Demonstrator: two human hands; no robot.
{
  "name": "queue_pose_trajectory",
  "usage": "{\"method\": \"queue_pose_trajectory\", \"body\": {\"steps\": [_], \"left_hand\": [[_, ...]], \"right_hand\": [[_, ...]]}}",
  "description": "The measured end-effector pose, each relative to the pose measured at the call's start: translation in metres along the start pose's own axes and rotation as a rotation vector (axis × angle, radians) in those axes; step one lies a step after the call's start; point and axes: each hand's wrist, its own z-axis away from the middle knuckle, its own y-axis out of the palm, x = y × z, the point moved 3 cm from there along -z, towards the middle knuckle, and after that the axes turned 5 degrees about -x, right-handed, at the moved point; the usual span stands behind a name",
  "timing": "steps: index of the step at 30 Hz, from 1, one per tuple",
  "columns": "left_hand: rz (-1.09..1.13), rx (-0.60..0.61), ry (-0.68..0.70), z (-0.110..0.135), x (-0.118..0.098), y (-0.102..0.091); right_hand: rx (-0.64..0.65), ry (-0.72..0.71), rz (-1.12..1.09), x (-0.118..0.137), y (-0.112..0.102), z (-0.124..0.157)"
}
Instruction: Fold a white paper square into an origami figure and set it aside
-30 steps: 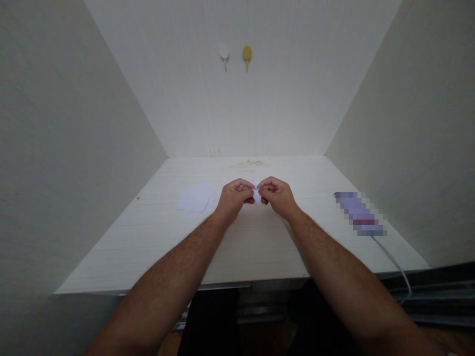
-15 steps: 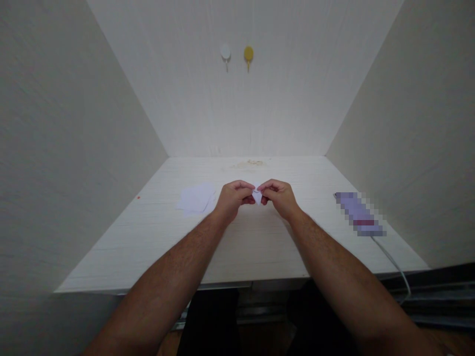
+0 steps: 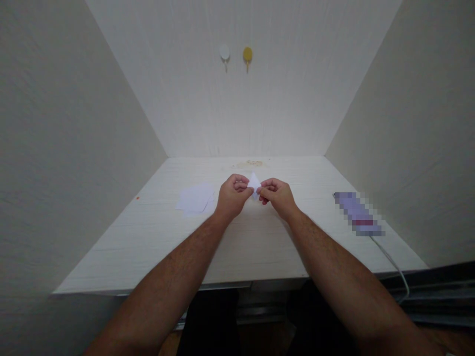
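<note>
Bench record, head view. Holding a small white folded paper between both hands, over the middle of the desk, with one pointed end directed up and away from the body. Not possible to tell whether touching the desk surface or raised a little above it.

Left hand: pinching the paper at its left side, with thumb laid across the near face and fingers curled. Right hand: pinching the right edge between thumb and forefinger, with remaining fingers bent below. Grip on both sides pressed onto the paper, with fingertips close together but apart across it. Number of folds too small to make out.

To the left of the left hand, flat on the desk: several loose sheets, white, overlapping unevenly. Farther left, near the desk edge: a tiny orange speck. Beyond the hands: a pale brownish mark. Well to the right: a pixelated oblong item, with a pale cable running over the front edge. On the back wall: a white hook just left of a yellow hook.
</note>
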Motion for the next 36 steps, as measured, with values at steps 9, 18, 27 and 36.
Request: {"method": "queue_pose_trajectory", "body": {"steps": [9, 18, 27, 36], "left_hand": [[0.030, 0.140, -0.053, 0.000, 0.008, 0.002], [-0.004, 0.116, -0.022, -0.004, 0.011, -0.001], [-0.038, 0.097, -0.032, 0.000, 0.007, -0.001], [-0.075, 0.048, -0.046, -0.001, 0.008, -0.001]], "right_hand": [[0.029, -0.071, -0.009, -0.001, -0.001, 0.001], [0.035, -0.051, -0.029, 0.000, 0.002, 0.002], [0.023, -0.031, -0.023, -0.001, 0.001, 0.002], [0.030, -0.032, 0.004, -0.002, 0.001, 0.003]]}}
